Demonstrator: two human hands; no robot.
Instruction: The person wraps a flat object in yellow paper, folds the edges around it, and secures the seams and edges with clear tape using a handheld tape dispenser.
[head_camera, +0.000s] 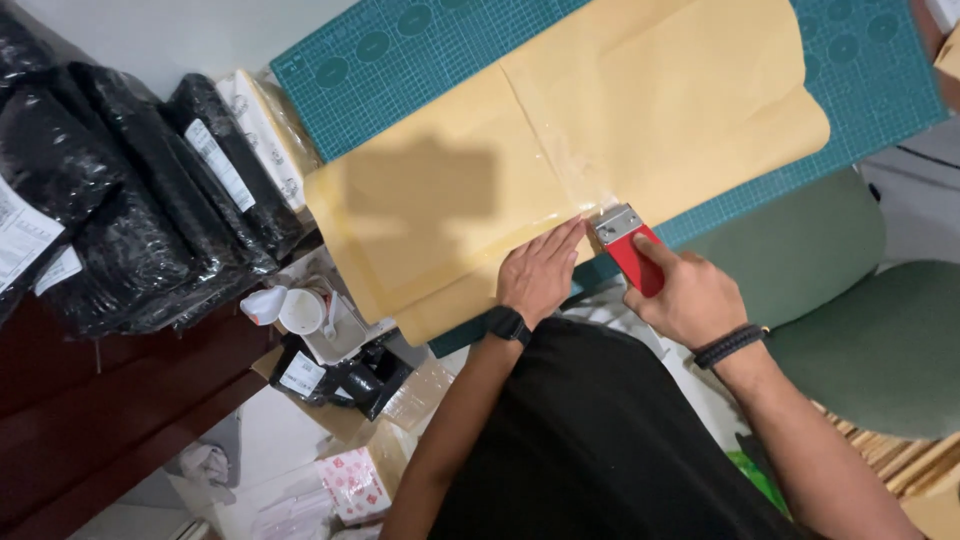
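Hands: two, left hand (540, 272), right hand (690, 298)
Tape dispenser (628, 247): one
Brown paper sheet (560, 150): one
Cutting mat (400, 60): one
Green chairs (880, 340): two

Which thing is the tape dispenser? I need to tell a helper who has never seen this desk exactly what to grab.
Start at the green cutting mat and the big tan paper-wrapped parcel lying on it. At the parcel's near edge, beside the flat left hand, the right hand grips the tape dispenser. It is the only red thing there, with a grey metal head touching the paper.
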